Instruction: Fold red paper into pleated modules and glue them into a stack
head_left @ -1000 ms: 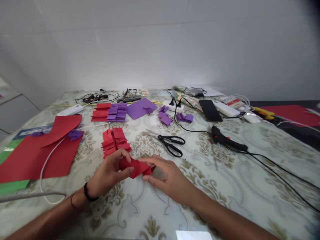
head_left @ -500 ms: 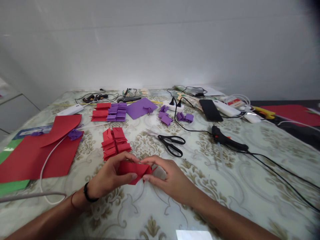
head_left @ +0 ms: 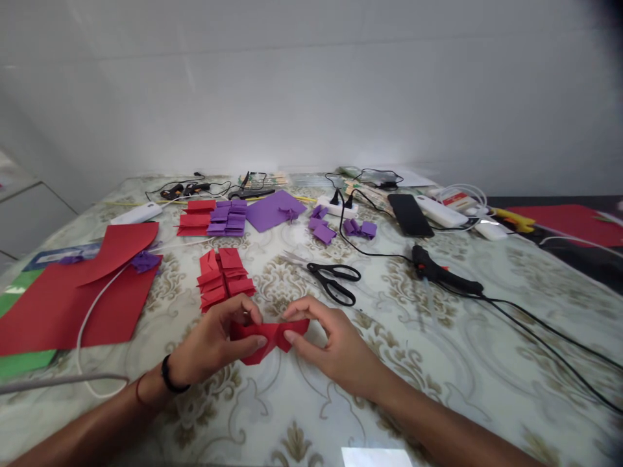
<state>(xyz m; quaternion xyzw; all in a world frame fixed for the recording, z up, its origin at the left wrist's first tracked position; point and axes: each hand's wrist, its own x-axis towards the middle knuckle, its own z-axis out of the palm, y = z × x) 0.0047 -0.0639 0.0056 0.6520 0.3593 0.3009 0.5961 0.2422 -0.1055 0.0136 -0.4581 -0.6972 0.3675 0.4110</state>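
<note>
Both hands' fingers (head_left: 253, 318) pinch creased red paper (head_left: 270, 336) (matte, angular).

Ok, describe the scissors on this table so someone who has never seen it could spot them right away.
On the patterned table, look just beyond the two hands folding red paper, slightly to their right. The scissors lie flat there, blades pointing left. Their black looped handles and bare metal blades set them apart from the black glue gun farther right, which trails a cable.

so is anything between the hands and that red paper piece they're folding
No, nothing visible. The left hand and right hand both grip the red folded paper directly. The scissors and the stack of red folded pieces lie beyond it, apart.
</note>
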